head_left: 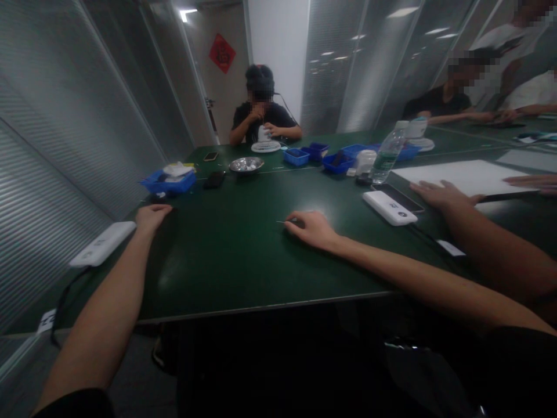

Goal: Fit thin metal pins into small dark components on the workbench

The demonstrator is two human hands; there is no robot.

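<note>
On the green table [226,249], my right hand [314,229] rests with thumb and fingers pinched around a thin pale rod [281,221]. The rod's tip sticks out to the left; its exact kind is too small to make out. My left hand [151,217] lies at the table's left side, fingers drawn together and pointing right. Whether anything is between those fingertips does not show. Just beyond the left hand is a blue tray [169,183] with packets and small parts in it. A white power bank [102,244] lies beside my left wrist.
To the right are another white power bank [389,208], a phone [398,197], a plastic bottle [389,154] and a person's hand [444,194] on a white sheet [461,174]. Farther back stand a metal dish [246,166], blue bins [296,156] and a person handling a white fan [265,146].
</note>
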